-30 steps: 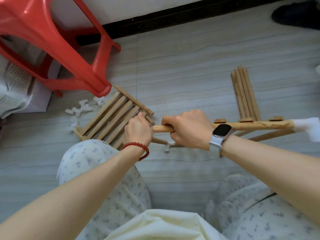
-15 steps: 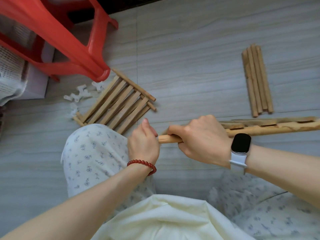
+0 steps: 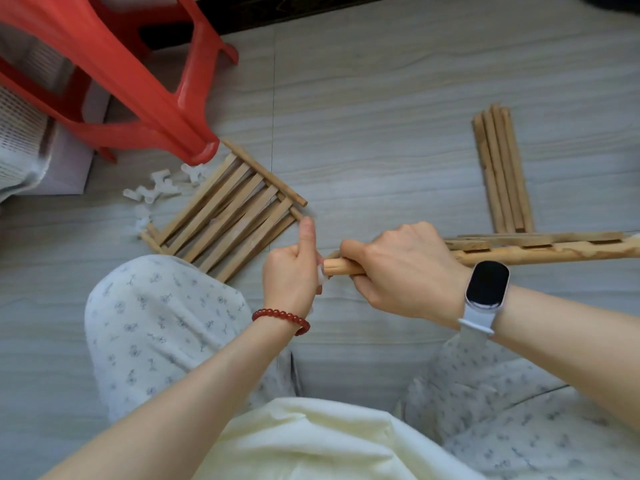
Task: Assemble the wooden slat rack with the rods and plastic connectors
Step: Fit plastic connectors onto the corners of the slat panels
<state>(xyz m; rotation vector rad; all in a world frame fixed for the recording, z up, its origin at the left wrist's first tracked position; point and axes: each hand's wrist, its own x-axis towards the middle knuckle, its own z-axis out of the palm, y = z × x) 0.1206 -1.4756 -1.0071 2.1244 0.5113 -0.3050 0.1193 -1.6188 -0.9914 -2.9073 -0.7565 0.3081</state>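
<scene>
Two hands meet at the near end of a slat panel's rod, which is held up off the floor. The right hand has its fingers wrapped round that rod close to its tip. The left hand pinches a whitish plastic connector right against the rod's end, thumb pointing up.

By my reading, the step in hand is seating a connector on this rod end. The next move calls for lining the socket up square with the rod and pushing it on along the rod's axis, while the right hand braces against the push.

Counted: one held panel, its far end running out of view to the right of the right hand. One flat slat panel lies on the floor just beyond the left hand, with about six slats. One bundle of loose rods, four or five, lies beyond the held rod. Several spare connectors sit past the flat panel, by the red stool; their number is too blurred to fix.
</scene>
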